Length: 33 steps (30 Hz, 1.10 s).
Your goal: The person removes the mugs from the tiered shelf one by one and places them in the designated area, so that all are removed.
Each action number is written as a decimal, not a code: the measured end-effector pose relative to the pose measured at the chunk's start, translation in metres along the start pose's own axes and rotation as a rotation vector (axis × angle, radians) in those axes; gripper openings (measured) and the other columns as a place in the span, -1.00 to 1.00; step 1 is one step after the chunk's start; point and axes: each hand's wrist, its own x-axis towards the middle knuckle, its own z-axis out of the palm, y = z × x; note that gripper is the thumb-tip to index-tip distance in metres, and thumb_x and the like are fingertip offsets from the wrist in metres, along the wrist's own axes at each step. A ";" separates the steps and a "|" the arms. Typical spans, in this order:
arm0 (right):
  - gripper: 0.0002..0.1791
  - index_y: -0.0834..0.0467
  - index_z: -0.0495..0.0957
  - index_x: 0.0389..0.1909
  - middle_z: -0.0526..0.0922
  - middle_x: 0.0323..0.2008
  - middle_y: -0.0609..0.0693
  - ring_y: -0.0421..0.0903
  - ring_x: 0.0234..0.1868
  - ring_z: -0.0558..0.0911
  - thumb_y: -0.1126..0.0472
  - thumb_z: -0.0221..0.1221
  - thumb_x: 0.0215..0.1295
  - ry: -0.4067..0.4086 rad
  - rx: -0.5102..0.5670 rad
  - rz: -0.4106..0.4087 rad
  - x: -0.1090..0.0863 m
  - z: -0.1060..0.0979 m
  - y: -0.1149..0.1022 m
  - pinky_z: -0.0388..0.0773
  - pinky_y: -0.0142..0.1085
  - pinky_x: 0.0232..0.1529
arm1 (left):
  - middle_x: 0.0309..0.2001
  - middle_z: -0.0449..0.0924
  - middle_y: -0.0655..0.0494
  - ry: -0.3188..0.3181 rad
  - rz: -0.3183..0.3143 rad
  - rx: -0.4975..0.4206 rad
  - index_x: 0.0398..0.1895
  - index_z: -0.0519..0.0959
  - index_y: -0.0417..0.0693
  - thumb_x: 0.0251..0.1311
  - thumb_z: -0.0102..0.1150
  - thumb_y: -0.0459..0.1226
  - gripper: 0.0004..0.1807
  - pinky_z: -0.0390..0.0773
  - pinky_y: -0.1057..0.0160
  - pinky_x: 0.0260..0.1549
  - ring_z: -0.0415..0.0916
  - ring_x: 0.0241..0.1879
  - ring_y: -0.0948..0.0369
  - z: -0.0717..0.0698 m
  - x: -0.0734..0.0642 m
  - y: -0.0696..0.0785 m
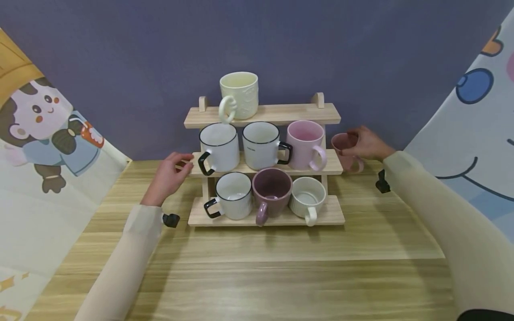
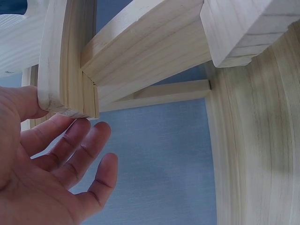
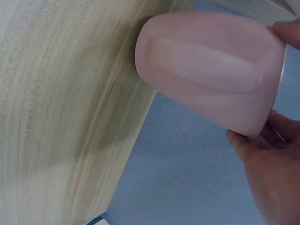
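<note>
At the right of a wooden three-tier rack (image 1: pixel 263 220), my right hand (image 1: pixel 371 143) grips a pink mug (image 3: pixel 201 70) by its rim, thumb and fingers on opposite sides. The base of this mug is close to the tabletop, and its handle (image 1: pixel 360 166) faces right. My left hand (image 1: pixel 168 174) is at the left end of the middle board (image 2: pixel 70 61), thumb on one side and index finger on the other. Its other fingers (image 2: pixel 105 176) extend loosely past the board.
A cream mug (image 1: pixel 245 93) stands on the top tier. Two white black-rimmed mugs (image 1: pixel 225 154) and a light pink mug (image 1: pixel 303 149) fill the middle. Below are another white black-rimmed mug (image 1: pixel 237 203), a purple mug (image 1: pixel 277 203) and a ribbed white cup (image 1: pixel 301 203). Behind hangs a dark blue curtain (image 1: pixel 160 67).
</note>
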 end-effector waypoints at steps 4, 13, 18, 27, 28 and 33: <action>-0.25 0.47 0.39 0.06 0.42 -0.08 0.32 0.19 -0.09 0.43 0.03 0.38 -0.01 -0.003 -0.005 0.029 -0.001 0.002 0.004 0.39 0.05 -0.10 | -0.02 0.44 -0.21 0.000 0.001 -0.007 0.09 0.48 -0.37 0.36 -0.01 -0.30 -0.65 0.51 -0.03 -0.12 0.46 -0.06 -0.07 0.000 0.000 0.000; -0.58 0.33 0.57 -0.23 0.61 -0.33 0.18 0.07 -0.33 0.55 0.16 0.42 -0.06 0.035 0.056 -0.074 0.001 0.005 0.007 0.46 -0.22 -0.36 | -0.03 0.44 -0.20 0.002 0.007 -0.016 0.08 0.49 -0.37 0.35 0.01 -0.32 -0.66 0.51 -0.03 -0.13 0.47 -0.07 -0.06 0.000 0.000 0.001; -0.40 0.45 0.46 -0.02 0.56 -0.17 0.32 0.17 -0.17 0.54 0.14 0.39 0.02 -0.015 0.074 -0.020 -0.002 0.003 0.006 0.46 -0.06 -0.17 | -0.03 0.44 -0.20 0.004 0.006 -0.014 0.09 0.48 -0.37 0.35 0.00 -0.31 -0.65 0.51 -0.03 -0.13 0.47 -0.07 -0.07 0.000 0.000 0.000; -0.09 0.49 0.08 0.32 0.26 0.20 0.45 0.33 0.18 0.30 0.11 0.31 0.12 -0.129 0.105 0.075 -0.004 0.000 0.004 0.24 0.15 0.14 | -0.03 0.44 -0.20 0.003 -0.004 -0.001 0.10 0.48 -0.37 0.36 -0.01 -0.30 -0.65 0.50 -0.04 -0.12 0.46 -0.06 -0.07 0.000 0.000 -0.001; -0.08 0.47 0.07 0.33 0.24 0.22 0.45 0.33 0.20 0.28 0.10 0.31 0.12 -0.137 0.103 0.083 -0.004 0.000 0.004 0.22 0.16 0.16 | -0.03 0.44 -0.20 0.002 -0.007 0.001 0.10 0.48 -0.36 0.36 -0.01 -0.29 -0.65 0.50 -0.03 -0.12 0.46 -0.06 -0.07 0.000 0.000 -0.001; -0.08 0.42 0.02 0.37 0.21 0.24 0.44 0.34 0.22 0.24 0.10 0.29 0.15 -0.164 0.113 0.113 -0.004 -0.002 0.002 0.18 0.18 0.17 | -0.03 0.44 -0.20 0.001 -0.016 0.005 0.10 0.48 -0.36 0.37 -0.01 -0.29 -0.64 0.50 -0.03 -0.11 0.46 -0.06 -0.06 0.001 0.001 -0.001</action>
